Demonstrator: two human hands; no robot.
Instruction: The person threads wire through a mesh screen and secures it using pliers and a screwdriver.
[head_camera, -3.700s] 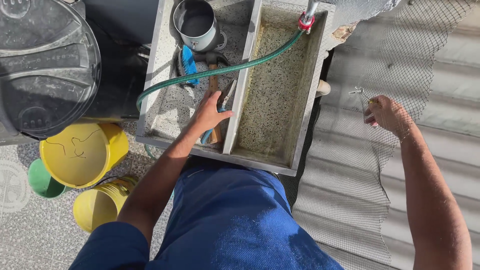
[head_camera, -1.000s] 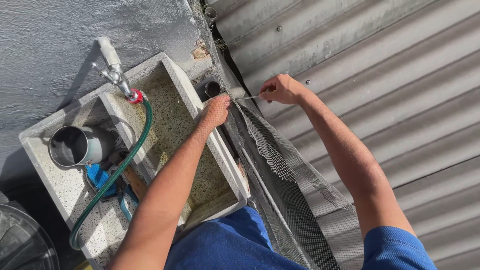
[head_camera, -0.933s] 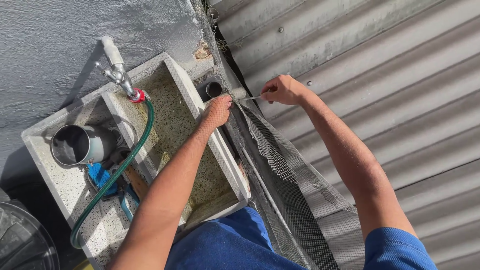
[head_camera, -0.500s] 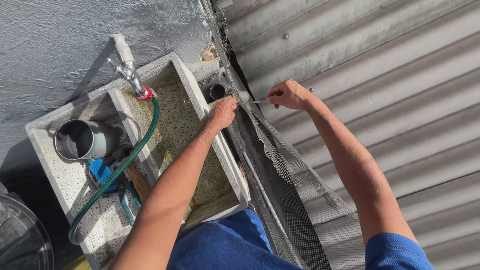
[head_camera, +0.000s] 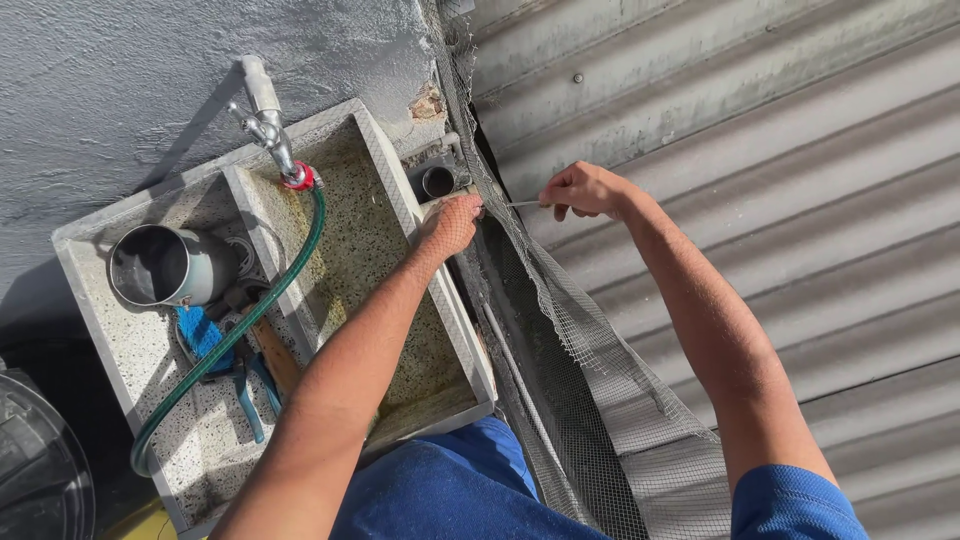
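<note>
A sheet of grey wire mesh (head_camera: 570, 340) hangs along the gap between a stone wash basin (head_camera: 455, 300) and a corrugated metal wall (head_camera: 760, 140). My left hand (head_camera: 452, 222) pinches the mesh edge at the basin's far right corner. My right hand (head_camera: 585, 190) holds a thin metal wire or nail (head_camera: 520, 204) pointed at the mesh, a little to the right of my left hand.
A tap (head_camera: 268, 125) feeds a green hose (head_camera: 225, 345) across the basin. A metal pot (head_camera: 160, 265), blue pliers (head_camera: 240, 385) and a blue cloth lie in the left compartment. A small pipe opening (head_camera: 438, 181) sits behind the basin. A dark bin lid (head_camera: 35, 460) is at the left edge.
My view has drifted so the basin and hands sit lower and further right. Both hands stay at the mesh's top edge, the right one still pinching the thin metal piece.
</note>
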